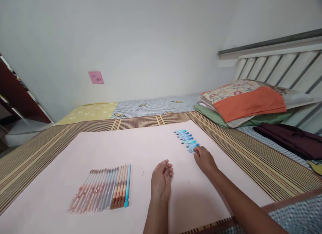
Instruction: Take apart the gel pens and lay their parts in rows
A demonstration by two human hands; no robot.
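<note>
A pale pink sheet (100, 153) lies over a striped bamboo mat. On its left lies a row of several pens (100, 190) side by side, mostly pinkish and orange, with one blue pen at the right end. Further right, a short row of several small blue caps (187, 140) is laid out. My right hand (205, 158) reaches to the near end of the cap row, fingertips pinched at the nearest cap. My left hand (161, 180) hovers over the middle of the sheet, palm up, fingers loosely curled, nothing visible in it.
The striped mat (251, 153) covers a bed beside a white wall. Folded cloths and a pillow (244, 103) are stacked at the right, a dark red cloth (289, 138) nearby. A pink sticky note (96, 77) is on the wall. A metal headboard (289, 66) stands at the right.
</note>
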